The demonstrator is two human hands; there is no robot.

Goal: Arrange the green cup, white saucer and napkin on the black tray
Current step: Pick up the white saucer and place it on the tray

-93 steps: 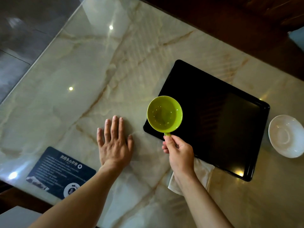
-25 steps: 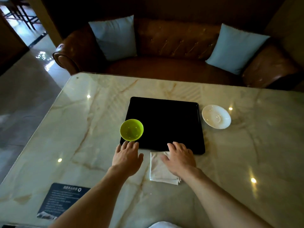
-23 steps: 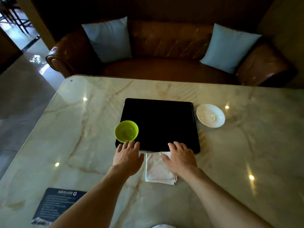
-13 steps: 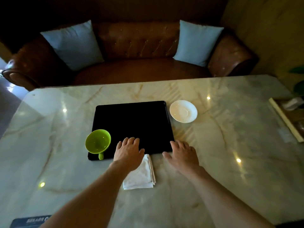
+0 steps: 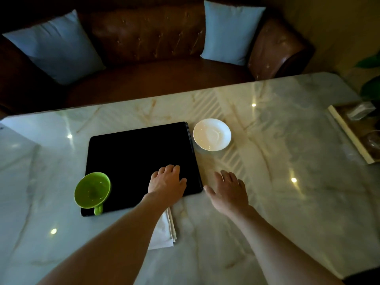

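Hands [image 5: 167, 183] moved right, off napkin [image 5: 164, 231].

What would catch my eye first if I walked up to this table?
Probably the bright green cup, sitting on the near left corner of the black tray. Next, the white saucer on the marble table just past the tray's far right corner. Two bare hands hover near the tray's front edge, holding nothing.

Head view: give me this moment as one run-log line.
green cup on black tray corner | white saucer off tray | napkin off tray | left hand, right hand empty
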